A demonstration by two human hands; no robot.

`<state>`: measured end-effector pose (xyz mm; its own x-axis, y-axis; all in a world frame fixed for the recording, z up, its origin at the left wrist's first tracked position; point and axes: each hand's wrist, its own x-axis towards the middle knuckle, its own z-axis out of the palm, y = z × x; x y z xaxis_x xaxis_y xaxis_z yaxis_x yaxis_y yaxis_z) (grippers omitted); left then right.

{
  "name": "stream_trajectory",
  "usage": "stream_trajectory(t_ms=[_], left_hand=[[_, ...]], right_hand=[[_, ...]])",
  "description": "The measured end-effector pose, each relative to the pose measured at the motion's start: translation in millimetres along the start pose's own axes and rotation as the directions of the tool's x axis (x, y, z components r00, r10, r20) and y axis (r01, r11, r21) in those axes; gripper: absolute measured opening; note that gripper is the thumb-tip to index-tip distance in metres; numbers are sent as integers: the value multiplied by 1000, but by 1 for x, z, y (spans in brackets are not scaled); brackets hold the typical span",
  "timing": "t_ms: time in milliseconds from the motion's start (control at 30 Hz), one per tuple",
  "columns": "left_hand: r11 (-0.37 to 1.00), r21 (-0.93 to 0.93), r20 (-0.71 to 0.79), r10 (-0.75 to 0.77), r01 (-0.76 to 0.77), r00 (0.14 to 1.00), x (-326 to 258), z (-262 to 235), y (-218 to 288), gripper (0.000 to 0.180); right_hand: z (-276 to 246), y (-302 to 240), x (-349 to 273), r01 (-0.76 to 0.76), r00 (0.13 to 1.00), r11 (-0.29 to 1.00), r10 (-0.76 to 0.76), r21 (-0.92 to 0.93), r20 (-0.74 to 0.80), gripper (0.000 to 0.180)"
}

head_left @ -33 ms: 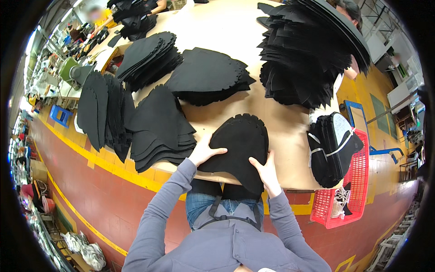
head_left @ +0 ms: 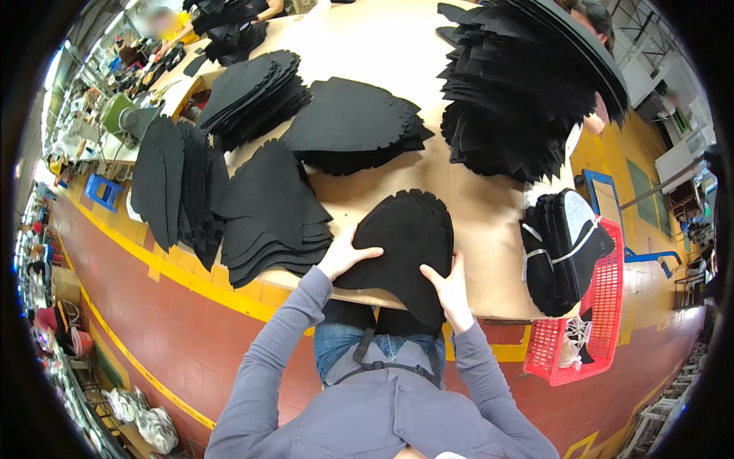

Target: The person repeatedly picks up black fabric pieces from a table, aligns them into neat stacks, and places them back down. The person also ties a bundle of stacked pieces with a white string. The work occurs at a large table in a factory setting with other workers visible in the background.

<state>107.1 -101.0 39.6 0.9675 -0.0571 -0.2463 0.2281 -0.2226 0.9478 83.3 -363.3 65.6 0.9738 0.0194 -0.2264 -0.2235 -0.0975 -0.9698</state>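
Item one: the black foam piece (head_left: pixel 405 245), rounded with a scalloped edge, is lying at the near edge of the wooden table (head_left: pixel 489 222), its lower end hanging over toward my lap. My left hand (head_left: pixel 344 256) is pressing on its left side, fingers spread flat, gripping nothing. My right hand (head_left: pixel 451 291) is resting on its lower right edge, fingers extended along it; I cannot tell whether the thumb is tucking under.

Item two: stacks of similar black pieces (head_left: pixel 267 206) are sitting just left of the left hand. A taller pile (head_left: pixel 520 99) is standing at the far right.

Item three: a red basket (head_left: pixel 589 321) is sitting beside the table's right end, with a strapped black bundle (head_left: pixel 558 252) over it.
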Motion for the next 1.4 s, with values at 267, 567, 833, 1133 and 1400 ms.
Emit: stream_trajectory(t_ms=[267,567,833,1133,1400], left_hand=[[938,-309,-52,152,-160,987,-52,-7,55,114],[774,194,-45,621,-603,782,-42,9,52,137],[701,226,50,685,-676,727,-50,8,56,142],[918,-395,553,207,35,807,-45,-47,60,117],[534,-627,720,119,567,684,-85,16,61,86]], right_hand=[[-30,-16,-4,357,909,933,-357,43,216,86],[-42,-25,24,505,824,856,-516,108,236,133],[-23,-34,31,643,735,759,-576,-100,357,94],[-32,-16,73,342,872,794,-467,503,145,89],[-36,-29,104,179,851,830,-400,528,340,86]])
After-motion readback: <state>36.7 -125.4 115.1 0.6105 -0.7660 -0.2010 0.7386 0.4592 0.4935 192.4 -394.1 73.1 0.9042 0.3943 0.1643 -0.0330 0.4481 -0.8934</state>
